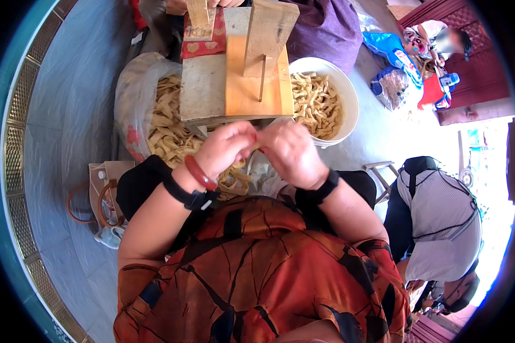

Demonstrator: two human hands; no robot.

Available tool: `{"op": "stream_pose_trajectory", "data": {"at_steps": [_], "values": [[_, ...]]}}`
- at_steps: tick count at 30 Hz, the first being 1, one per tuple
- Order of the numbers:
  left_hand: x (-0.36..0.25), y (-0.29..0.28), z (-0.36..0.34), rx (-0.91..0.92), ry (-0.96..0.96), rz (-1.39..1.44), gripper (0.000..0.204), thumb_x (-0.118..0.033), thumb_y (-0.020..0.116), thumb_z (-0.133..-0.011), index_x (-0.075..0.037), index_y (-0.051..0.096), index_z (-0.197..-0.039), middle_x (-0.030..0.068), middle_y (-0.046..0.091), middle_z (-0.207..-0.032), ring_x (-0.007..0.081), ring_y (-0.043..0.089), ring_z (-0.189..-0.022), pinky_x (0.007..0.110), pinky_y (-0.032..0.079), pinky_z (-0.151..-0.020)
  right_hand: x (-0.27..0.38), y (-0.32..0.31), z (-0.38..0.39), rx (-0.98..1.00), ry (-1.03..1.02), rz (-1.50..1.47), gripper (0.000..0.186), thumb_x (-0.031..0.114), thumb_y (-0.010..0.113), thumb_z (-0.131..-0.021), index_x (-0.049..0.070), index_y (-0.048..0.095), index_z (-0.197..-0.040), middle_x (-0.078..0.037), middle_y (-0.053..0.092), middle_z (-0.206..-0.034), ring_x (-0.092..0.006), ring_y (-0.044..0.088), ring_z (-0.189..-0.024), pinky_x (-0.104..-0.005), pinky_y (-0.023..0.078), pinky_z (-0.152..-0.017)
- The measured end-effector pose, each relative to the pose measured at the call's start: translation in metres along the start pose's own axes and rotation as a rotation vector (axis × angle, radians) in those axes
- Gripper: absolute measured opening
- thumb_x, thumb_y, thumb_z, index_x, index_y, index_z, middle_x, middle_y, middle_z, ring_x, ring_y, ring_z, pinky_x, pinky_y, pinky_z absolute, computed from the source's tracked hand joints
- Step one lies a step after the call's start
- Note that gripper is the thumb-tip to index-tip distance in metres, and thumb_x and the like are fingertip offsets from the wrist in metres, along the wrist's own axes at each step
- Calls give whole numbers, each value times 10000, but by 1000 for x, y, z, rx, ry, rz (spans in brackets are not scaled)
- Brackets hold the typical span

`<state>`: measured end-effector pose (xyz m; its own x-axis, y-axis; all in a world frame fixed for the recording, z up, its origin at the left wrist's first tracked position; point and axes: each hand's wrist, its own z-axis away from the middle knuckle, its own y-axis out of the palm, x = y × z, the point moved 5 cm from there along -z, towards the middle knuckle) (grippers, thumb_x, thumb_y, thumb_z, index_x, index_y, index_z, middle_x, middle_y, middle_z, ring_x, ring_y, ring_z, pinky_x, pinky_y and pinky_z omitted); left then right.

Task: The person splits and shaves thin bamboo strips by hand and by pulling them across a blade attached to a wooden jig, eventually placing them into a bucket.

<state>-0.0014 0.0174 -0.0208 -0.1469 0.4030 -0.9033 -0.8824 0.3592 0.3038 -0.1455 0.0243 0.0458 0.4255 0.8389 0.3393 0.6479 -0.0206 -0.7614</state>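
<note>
My left hand (pixel 226 146) and my right hand (pixel 289 151) meet just below the table's near edge, fingers curled and pinched together; something small between them is too hidden and blurred to make out. Above them, an orange wooden board (pixel 237 86) carries an upright wooden block (pixel 266 31) with a thin stick (pixel 262 83) standing before it. At the left, a clear plastic bag (pixel 130 108) holds pale flat strips (pixel 166 114), some lying loose under my left hand. At the right, a white bucket (pixel 348 100) holds pale twisted pieces (pixel 317 100).
The board rests on a worn table (pixel 203 91); another wooden stand (pixel 199 17) is beside a co-worker's hands (pixel 229 3). A purple sack (pixel 323 31) lies behind the bucket. People sit at the upper right (pixel 443 40) and bend at the right (pixel 438 228). A handbag (pixel 97 183) stands left.
</note>
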Motion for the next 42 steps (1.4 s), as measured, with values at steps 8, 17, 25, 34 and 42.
{"op": "stream_pose_trajectory", "data": {"at_steps": [8,17,25,34,42], "values": [[20,-18,21,406,180,720,101,-131,500,-939,-49,559,-950,-27,505,-710,57,440,-602,220,377,-593,-6,-5,27,48,92,47,333,25,602,-700,47,566,-1030,-52,540,-658,-256,546,-570,-371,438,-534],[25,19,24,176,466,-729,169,-83,517,-886,-43,551,-1047,73,609,-917,171,609,-819,273,474,-688,14,29,47,103,228,-362,249,30,637,-763,57,560,-998,-103,604,-763,-321,597,-695,-404,477,-627],[52,14,19,185,176,-127,284,-60,555,-893,-52,416,-1141,64,575,-853,152,590,-710,257,459,-616,-28,63,61,-91,1052,-1163,75,109,602,-888,53,570,-926,-31,634,-775,-133,594,-642,-250,443,-547],[27,14,30,-192,775,-944,268,60,589,-754,-35,549,-1002,136,596,-825,335,606,-771,368,492,-662,-19,61,60,197,963,-929,150,77,590,-836,20,562,-972,-64,610,-835,-148,600,-729,-261,467,-630],[73,-14,13,-239,199,33,163,25,588,-872,-9,549,-1027,12,596,-923,81,571,-856,222,489,-764,1,61,35,100,602,-338,332,-3,580,-721,21,518,-1046,-173,568,-917,-338,598,-803,-384,509,-712]]}}
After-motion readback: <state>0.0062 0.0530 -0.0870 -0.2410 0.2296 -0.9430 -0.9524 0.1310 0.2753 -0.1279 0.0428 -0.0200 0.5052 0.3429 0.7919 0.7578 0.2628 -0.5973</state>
